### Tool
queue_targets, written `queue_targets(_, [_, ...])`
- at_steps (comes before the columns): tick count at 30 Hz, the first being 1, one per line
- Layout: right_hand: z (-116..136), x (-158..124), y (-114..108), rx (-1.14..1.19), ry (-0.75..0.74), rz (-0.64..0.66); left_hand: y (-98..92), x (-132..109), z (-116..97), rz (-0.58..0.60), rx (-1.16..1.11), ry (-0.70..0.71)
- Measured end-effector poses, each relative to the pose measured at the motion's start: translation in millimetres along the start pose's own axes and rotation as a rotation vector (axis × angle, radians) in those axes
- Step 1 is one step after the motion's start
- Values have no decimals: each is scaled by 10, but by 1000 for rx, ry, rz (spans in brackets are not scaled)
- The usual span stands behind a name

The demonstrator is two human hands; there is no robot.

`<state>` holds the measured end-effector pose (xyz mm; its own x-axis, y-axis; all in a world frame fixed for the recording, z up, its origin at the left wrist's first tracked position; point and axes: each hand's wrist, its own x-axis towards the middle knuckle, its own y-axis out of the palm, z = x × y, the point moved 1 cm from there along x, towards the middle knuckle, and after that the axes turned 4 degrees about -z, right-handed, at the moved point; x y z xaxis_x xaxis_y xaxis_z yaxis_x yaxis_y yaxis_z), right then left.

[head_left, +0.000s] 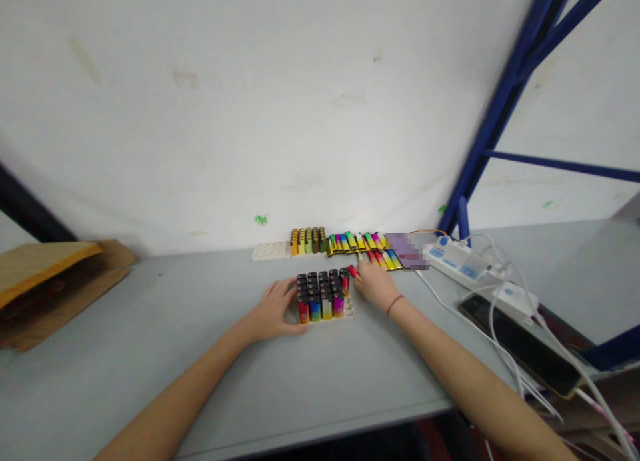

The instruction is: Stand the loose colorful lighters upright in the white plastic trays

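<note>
A white tray (348, 311) stands on the grey table, filled with rows of upright lighters (320, 294) with black tops and red, blue, clear-yellow and purple bodies. A few slots at its right end show bare. My left hand (273, 314) grips the tray's left end, thumb along the front and fingers toward the back. Off the right end, my right hand (376, 284) is closed on a red lighter (354, 272), held tilted beside the back corner. Behind it lie loose colourful lighters (350, 242) in a row, with more (387, 260) right of my fingers.
At the wall, another white tray (270, 251) holds yellow-to-dark lighters (307, 241). To the right are a partly blurred purple phone (407, 251), a power strip (470, 271), white cables and a black phone (520, 344). A brown paper bag (60, 281) sits left; blue frame posts (495, 114) rise right.
</note>
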<state>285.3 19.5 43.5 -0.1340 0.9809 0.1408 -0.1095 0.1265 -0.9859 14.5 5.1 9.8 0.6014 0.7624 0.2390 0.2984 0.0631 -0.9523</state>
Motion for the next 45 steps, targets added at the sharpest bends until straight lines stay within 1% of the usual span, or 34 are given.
queue_targets(3, [-27,37,53,65,-35,56,0,-6,7,0,-8,0])
queue_targets(4, [-46,57,68,102,-42,56,0,-8,8,4,-8,0])
queue_targets(5, [-68,79,82,151,-39,39,1,-8,8,11,-6,-2])
queue_targets(7, [-118,131,110,296,-13,-35,4,-9,8,26,-1,-8])
queue_targets(9, [-166,185,149,493,19,-94,7,-7,9,33,-2,-11])
queue_targets(11, [-200,232,205,701,32,-123,8,-5,10,26,-13,-4])
queue_targets(14, [-218,270,295,964,19,-165,-1,-1,9,16,-28,7])
queue_targets(16, [-198,268,331,1074,-18,-195,-10,2,6,19,-31,8])
queue_targets(19, [-123,232,321,1202,-64,-196,-23,6,-7,19,-28,12])
queue_targets(21, [-64,205,287,1354,-3,-146,-28,9,-18,20,-21,6])
queue_targets(24, [-9,179,245,1621,242,33,-30,12,-31,32,-18,-15])
queue_targets(26, [-5,172,232,1733,396,130,-28,12,-32,47,-21,-22])
queue_targets(27, [-10,171,227,1769,448,141,-27,11,-31,52,-21,-23])
queue_targets(29, [-20,169,220,1814,499,118,-23,9,-23,59,-18,-19])
queue_targets(35, [46,156,188,1812,539,5,-12,5,-8,22,-27,-3])
queue_targets(38, [64,162,218,1786,569,-59,-13,9,-14,27,-29,-4])
queue_targets(42, [27,179,326,1737,529,-228,-8,14,-10,19,-40,5])
queue_targets(45, [3,183,381,1715,500,-290,-1,17,-5,9,-46,3])
